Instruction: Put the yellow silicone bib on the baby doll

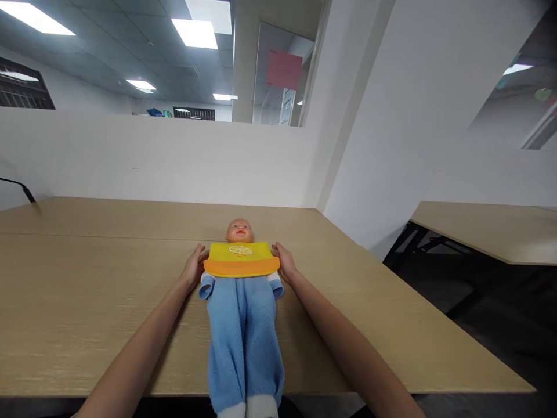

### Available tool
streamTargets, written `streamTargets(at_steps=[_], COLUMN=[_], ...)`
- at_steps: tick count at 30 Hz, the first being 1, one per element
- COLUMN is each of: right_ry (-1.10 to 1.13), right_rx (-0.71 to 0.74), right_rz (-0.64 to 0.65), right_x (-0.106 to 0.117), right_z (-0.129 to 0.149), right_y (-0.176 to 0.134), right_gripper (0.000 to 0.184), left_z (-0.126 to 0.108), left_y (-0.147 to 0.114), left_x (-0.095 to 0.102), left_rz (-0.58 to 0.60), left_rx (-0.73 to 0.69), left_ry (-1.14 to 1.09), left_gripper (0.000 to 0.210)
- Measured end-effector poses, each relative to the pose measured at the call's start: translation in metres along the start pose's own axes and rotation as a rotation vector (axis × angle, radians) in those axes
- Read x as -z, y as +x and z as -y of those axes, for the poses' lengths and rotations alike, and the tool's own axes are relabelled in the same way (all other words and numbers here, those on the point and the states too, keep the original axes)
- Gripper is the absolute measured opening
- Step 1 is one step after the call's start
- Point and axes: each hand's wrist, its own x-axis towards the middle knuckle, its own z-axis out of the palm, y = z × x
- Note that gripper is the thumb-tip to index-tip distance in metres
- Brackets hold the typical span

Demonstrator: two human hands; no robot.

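A baby doll [246, 325] lies on its back on the wooden table, head away from me, in fuzzy blue clothes with white feet. Across its chest is a yellow bib [217, 251] with an orange lower pocket and a white citrus-slice print. My left hand [194, 266] is at the bib's left edge, its fingers curled against that side. At the opposite edge my right hand [284, 262] has its fingers bent in the same way. The undersides of both hands and some fingertips are hidden. The doll's short sleeves stick out just below the bib.
The table [108, 302] meets a white wall with a window [174, 69] behind it. A black cable end [28, 194] rests at the far left. Past a gap on the right stands another table [487, 229] with dark legs. A pink sheet [284, 69] hangs on the glass.
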Motion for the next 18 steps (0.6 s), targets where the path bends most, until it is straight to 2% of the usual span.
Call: streamTargets(at_steps=[4,6,9,13,18], right_ry=[0.207,0.298,0.315,0.316,0.337], right_rx=[-0.301,-0.384,-0.405,-0.414,-0.379], right_rz=[0.155,0.217,0.213,0.197,0.199], right_x=[0.002,0.001,-0.007,-0.016,-0.016], right_z=[0.010,0.012,0.011,0.006,0.002], right_y=[0.012,0.016,0.025,0.033,0.037], right_gripper=[0.056,0.060,0.062,0.062,0.053], left_z=[-0.009,-0.009,-0.007,-0.001,0.004], left_y=[0.016,0.026,0.041,0.055,0.071], left_x=[-0.005,-0.003,0.000,-0.004,-0.006], left_rz=[0.085,0.155,0.232,0.245,0.277], left_rx=[0.134,0.157,0.176,0.175,0.186], left_ry=[-0.043,-0.076,-0.118,-0.113,-0.107], left_gripper=[0.066,0.067,0.066,0.060,0.062])
